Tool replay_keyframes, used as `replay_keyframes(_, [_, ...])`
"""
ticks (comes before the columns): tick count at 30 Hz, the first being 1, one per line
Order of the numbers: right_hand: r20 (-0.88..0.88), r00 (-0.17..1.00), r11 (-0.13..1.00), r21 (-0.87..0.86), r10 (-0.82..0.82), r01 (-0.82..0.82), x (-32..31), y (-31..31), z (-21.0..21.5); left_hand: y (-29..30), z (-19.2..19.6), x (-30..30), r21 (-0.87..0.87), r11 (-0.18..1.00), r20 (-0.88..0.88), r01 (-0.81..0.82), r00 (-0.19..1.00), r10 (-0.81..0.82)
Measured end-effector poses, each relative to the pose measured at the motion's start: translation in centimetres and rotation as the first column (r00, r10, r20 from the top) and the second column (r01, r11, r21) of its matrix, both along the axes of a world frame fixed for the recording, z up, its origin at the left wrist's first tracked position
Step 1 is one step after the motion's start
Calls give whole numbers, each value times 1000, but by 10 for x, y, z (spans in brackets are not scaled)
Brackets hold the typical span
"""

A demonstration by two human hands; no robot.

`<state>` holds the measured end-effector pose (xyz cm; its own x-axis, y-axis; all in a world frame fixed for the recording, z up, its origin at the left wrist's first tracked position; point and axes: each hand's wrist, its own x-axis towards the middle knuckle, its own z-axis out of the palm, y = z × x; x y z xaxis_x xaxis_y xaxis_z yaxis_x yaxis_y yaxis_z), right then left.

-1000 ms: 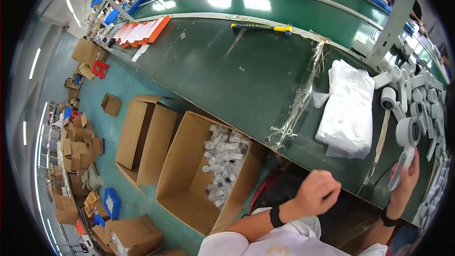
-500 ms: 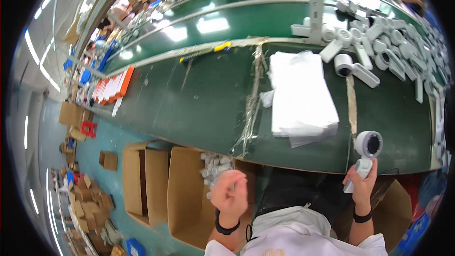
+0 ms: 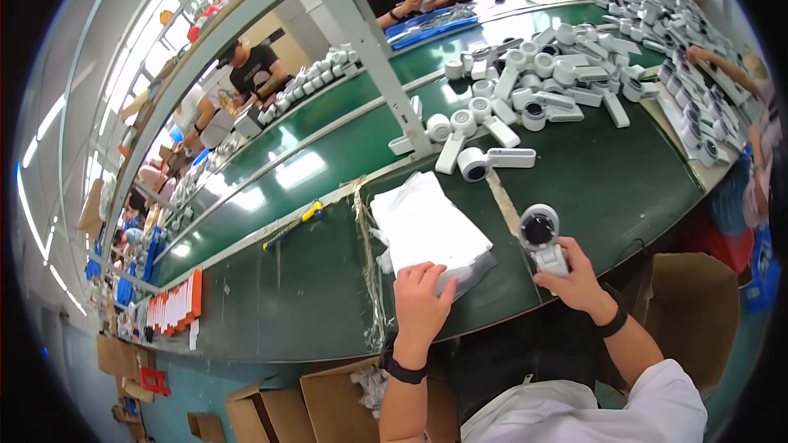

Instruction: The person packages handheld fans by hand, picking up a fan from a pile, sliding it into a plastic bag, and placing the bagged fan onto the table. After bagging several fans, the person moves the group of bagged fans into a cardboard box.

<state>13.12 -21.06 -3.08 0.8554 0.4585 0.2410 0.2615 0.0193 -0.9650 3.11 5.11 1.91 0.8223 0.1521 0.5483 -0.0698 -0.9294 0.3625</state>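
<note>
Loosely spread, the fingers of my left hand lie on the near edge of a stack of white bags, thumb apart from them; my right hand pinches the handle of a white gadget between thumb and fingers, right of centre in the frame. Part of that handle is hidden behind my thumb and palm, and its round dark face is too small to read in detail. My left fingers cover a corner of the stack. Down at the lower edge, a cardboard box is cut off, and my left forearm hides some of the pale pieces inside.

The bags look thin, smooth and slightly crumpled, greyish where they overhang. Under them, the dark green tabletop carries a wrinkled, shiny strip of clear tape.

Round-headed gadgets lie in a loose heap at upper right. A metal post slants across the upper middle, blocking some of the green belt behind. At left centre lies a yellow-and-blue hammer.
</note>
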Motion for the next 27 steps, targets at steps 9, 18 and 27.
replay_keyframes(9, [-361,918,970,228,167,-87,16,-4,2,-2,-23,10,202,978,-123,47,992,-22])
replay_keyframes(18, [-385,908,974,210,165,-88,15,-7,4,-8,-13,12,238,969,-144,70,989,-36])
replay_keyframes(27, [-394,906,975,208,155,-77,12,-8,1,3,-19,13,59,994,-94,92,992,-86])
